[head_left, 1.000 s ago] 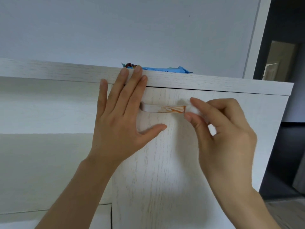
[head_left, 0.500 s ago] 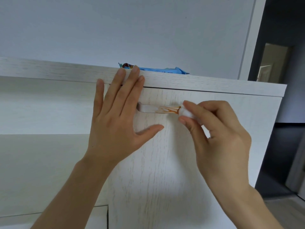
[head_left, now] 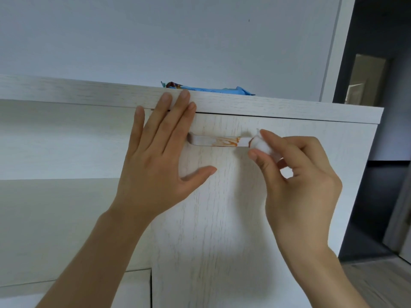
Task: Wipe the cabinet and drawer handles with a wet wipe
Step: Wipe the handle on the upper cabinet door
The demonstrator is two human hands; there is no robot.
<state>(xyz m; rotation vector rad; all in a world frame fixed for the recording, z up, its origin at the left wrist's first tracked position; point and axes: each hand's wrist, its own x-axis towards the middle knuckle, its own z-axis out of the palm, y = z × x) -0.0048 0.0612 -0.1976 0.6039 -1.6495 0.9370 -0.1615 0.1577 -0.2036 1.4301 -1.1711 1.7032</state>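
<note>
A pale wood-grain cabinet door (head_left: 222, 218) carries a white horizontal handle (head_left: 206, 141) smeared with an orange-brown stain (head_left: 224, 141) on its right half. My left hand (head_left: 160, 165) lies flat and open against the door, covering the handle's left end, fingertips touching the cabinet's top board (head_left: 89, 92). My right hand (head_left: 295, 181) pinches a bunched white wet wipe (head_left: 261, 144) and presses it on the handle's right end.
A blue wipe pack (head_left: 213, 89) lies on top of the cabinet by the white wall. An open shelf recess (head_left: 55, 207) is to the left. A dark doorway (head_left: 382, 152) and wood floor (head_left: 378, 283) lie to the right.
My right hand slid the wipe a little along the right end of the handle. My left hand stays flat on the door.
</note>
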